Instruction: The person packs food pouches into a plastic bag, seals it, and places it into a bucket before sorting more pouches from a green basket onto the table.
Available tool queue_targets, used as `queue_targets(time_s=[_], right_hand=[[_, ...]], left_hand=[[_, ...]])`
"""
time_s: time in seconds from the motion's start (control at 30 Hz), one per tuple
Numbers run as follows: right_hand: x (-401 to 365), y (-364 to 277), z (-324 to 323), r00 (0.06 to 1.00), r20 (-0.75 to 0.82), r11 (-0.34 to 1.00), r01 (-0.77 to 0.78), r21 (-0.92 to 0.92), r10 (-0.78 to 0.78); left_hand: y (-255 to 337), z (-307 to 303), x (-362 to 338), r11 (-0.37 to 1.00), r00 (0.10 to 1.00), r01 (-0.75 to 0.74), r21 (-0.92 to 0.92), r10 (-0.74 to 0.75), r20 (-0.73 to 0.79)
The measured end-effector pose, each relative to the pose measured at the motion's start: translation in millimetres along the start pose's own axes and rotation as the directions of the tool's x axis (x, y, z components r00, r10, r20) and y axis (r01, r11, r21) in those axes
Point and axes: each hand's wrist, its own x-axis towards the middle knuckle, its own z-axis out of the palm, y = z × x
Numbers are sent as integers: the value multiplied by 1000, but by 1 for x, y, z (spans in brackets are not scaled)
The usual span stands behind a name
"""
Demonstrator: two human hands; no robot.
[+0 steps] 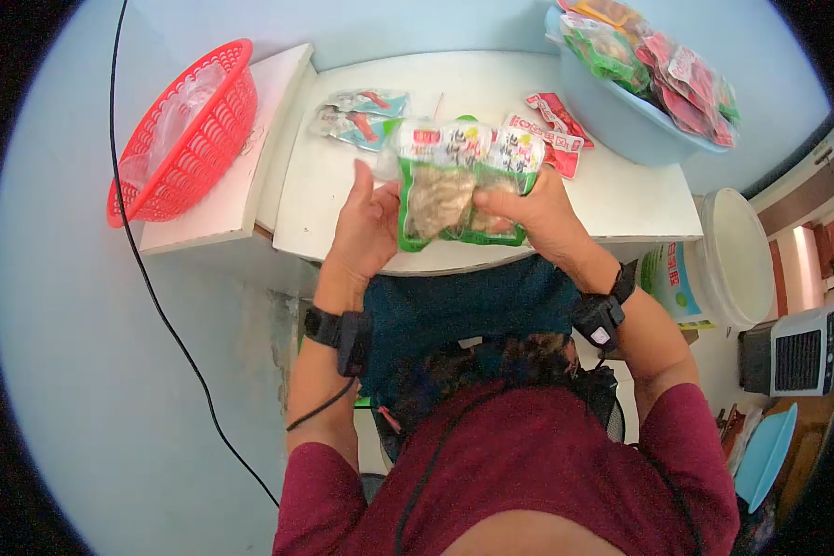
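Observation:
Two green-edged food packets (440,190), clear in front with pale contents, are held up over the table's front edge, overlapping each other. My right hand (537,211) grips them at their right side, its thumb pressed on the front. Beside their left edge is my left hand (366,218), thumb raised and fingers partly curled; whether it holds the packet's edge is hard to make out. Behind them on the white table (473,79) lie silver-blue packets (361,119) at the left and red packets (558,134) at the right.
A red basket (190,139) with clear plastic bags stands at the left. At the back right, a blue basin (612,116) is heaped with colourful packets. A white bucket (737,259) stands right of the table. A black cable (162,315) hangs along the left.

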Motion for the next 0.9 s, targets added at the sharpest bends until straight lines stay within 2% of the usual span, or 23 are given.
queue_targets(time_s=[0.03, 0.07, 0.17, 0.2, 0.3, 0.37, 0.4, 0.47, 0.53, 0.57, 0.63, 0.73, 0.8, 0.9], right_hand=[[-2, -1, 2, 1000, -8, 997, -6, 72, 7], [-7, -5, 7, 999, -16, 989, -37, 141, 39], [-18, -3, 13, 994, -76, 959, -59, 277, 83], [-22, -1, 11, 994, -69, 960, -67, 273, 88], [-39, -1, 4, 995, -62, 965, -54, 257, 72], [-54, -9, 3, 998, -59, 972, -6, 234, 20], [-60, -15, -3, 997, -35, 970, -54, 238, 65], [-75, -25, -25, 987, 13, 956, -156, 247, 157], [-87, -31, -45, 984, 27, 950, -179, 254, 179], [-92, -34, -56, 982, 34, 948, -189, 256, 186], [-101, -33, -69, 969, 146, 935, -232, 270, 198], [-119, -38, -71, 952, 229, 916, -266, 301, 202], [-130, -30, -75, 956, 215, 923, -259, 286, 201], [-152, -21, -79, 964, 94, 899, -266, 348, 248]], left_hand=[[-6, -1, -6, 993, 999, 19, -114, -15, 41], [-13, 0, -12, 990, 971, -35, -134, 65, 230], [-41, 16, -20, 967, 963, -223, 123, 199, 179], [-46, 25, -23, 954, 954, -268, 137, 243, 172], [-61, 52, -26, 920, 952, -298, 256, 305, 11], [-68, 60, -27, 933, 948, -304, 192, 316, -30], [-70, 63, -27, 937, 946, -309, 162, 320, -49], [-67, 65, -29, 951, 961, -271, 147, 277, -20], [-68, 73, -32, 944, 962, -269, 191, 274, 3], [-70, 75, -33, 961, 973, -228, 160, 231, -1], [-74, 81, -35, 986, 991, -135, 99, 136, -1], [-90, 94, -33, 962, 995, -100, 254, 89, 52], [-102, 103, -28, 920, 994, -87, 383, 55, 94], [-109, 115, -20, 893, 991, 122, 434, -131, -8]])
